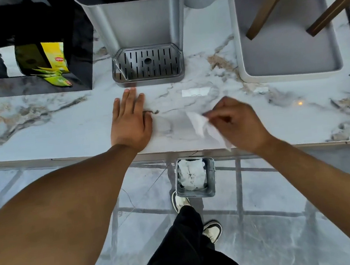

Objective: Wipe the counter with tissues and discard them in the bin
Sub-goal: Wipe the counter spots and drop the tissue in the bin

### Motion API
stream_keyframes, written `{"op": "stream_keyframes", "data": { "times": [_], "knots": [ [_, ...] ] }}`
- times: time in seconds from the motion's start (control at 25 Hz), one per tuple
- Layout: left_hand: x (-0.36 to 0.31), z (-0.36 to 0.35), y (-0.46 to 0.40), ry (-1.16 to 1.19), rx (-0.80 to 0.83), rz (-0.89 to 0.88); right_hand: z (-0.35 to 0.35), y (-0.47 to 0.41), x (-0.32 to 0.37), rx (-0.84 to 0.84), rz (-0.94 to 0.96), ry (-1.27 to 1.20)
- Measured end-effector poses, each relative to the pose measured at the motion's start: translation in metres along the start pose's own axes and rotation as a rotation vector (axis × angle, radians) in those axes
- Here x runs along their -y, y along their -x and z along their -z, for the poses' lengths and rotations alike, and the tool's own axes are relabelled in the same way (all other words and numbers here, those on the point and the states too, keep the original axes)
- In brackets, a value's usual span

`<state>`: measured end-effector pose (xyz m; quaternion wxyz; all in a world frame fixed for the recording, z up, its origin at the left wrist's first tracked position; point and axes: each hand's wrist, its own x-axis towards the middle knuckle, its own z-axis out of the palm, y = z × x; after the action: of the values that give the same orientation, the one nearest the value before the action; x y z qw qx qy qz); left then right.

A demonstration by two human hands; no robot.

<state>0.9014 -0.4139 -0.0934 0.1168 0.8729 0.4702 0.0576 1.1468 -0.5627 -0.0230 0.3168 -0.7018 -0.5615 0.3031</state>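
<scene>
My right hand [237, 123] pinches a crumpled white tissue [206, 128] just above the marble counter [61, 131], near its front edge. My left hand [131, 122] lies flat and open on the counter, fingers pointing toward the drip tray. Below the counter edge, on the floor, stands a small square metal bin [212, 176] with used white tissues [191, 174] inside it. The bin sits almost directly under the held tissue.
A grey water dispenser [137, 28] with a slotted drip tray [147, 64] stands at the back centre. A black organiser [80, 62] holding yellow tea packets [54, 58] is back left. A grey tray [287, 55] with wooden legs in it sits back right. My shoes are beside the bin.
</scene>
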Motion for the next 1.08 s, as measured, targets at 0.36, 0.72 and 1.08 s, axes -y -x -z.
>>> {"op": "stream_keyframes", "data": {
  "times": [0.36, 0.72, 1.08],
  "knots": [
    [0.003, -0.006, -0.001, -0.004, -0.024, 0.0, -0.007, -0.141, -0.027, -0.265, -0.172, 0.42],
    [0.002, -0.006, -0.001, -0.021, -0.016, 0.008, -0.053, 0.012, -0.016, 0.001, 0.099, 0.134],
    [0.001, -0.006, -0.001, -0.021, -0.012, 0.013, 0.012, 0.029, -0.041, -0.522, -0.243, 0.103]
  ]
}}
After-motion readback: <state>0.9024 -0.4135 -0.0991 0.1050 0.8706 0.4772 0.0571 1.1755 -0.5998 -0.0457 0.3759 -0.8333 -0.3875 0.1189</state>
